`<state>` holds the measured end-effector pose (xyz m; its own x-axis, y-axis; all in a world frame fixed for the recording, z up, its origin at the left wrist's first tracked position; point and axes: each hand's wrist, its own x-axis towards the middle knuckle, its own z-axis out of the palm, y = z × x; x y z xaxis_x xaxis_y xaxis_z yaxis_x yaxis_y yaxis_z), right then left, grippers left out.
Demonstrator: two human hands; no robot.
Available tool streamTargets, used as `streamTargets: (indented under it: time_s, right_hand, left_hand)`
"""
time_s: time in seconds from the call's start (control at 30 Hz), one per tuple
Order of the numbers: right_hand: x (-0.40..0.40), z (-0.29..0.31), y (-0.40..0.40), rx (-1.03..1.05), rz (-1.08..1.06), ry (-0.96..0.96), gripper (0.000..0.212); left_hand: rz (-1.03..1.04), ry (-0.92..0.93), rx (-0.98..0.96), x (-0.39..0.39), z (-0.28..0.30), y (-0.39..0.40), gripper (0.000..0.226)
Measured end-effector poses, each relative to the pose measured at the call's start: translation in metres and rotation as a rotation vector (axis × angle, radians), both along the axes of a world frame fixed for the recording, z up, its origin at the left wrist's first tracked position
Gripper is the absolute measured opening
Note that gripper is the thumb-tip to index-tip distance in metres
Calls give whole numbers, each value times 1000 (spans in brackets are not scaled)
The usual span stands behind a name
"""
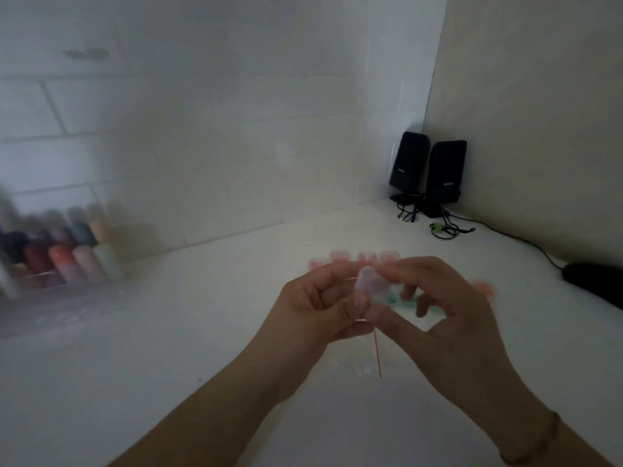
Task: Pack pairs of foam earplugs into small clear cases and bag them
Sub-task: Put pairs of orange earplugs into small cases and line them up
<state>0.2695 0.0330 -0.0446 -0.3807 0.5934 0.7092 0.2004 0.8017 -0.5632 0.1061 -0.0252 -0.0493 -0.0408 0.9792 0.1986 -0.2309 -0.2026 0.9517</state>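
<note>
Both hands meet over the white table, blurred by motion. My left hand (317, 298) grips a clear plastic bag (365, 360) with a red strip that hangs down below it. My right hand (438, 298) pinches a small clear case (371, 284) between thumb and fingers, touching the left hand's fingertips. Behind the hands, several small cases with pink contents (357, 257) lie in a row on the table. Greenish pieces (394, 299) show under the right fingers, and an orange-pink piece (483, 287) lies to the right.
A clear box of coloured bottles (57, 251) stands at the left by the tiled wall. Two black speakers (428, 173) with cables occupy the back right corner. A dark object (593, 281) lies at the right edge.
</note>
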Motion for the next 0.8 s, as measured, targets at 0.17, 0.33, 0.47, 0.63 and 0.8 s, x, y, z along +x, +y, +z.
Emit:
streamTargets:
  time_s: [0.17,0.33,0.47,0.63,0.8]
  right_hand:
    - [4,2,-3,59,4,38,31]
    - [2,5,-7,115,99,91,23]
    - [4,5,-10,238,66,122,17]
    - [3,3,-10,330,-79,69,2]
    - [1,2,-8,446,-204,-1,4]
  left_hand:
    - [-157,-284,-18,2,6,-1,43]
    - [-198,-351,-35,1,9,-3,57]
    - [-141,-359,-50,2,7,-1,61]
    - [-87,-389,-72,8,6,-3,39]
    - [-2,-472,-89,17,5,-3,21]
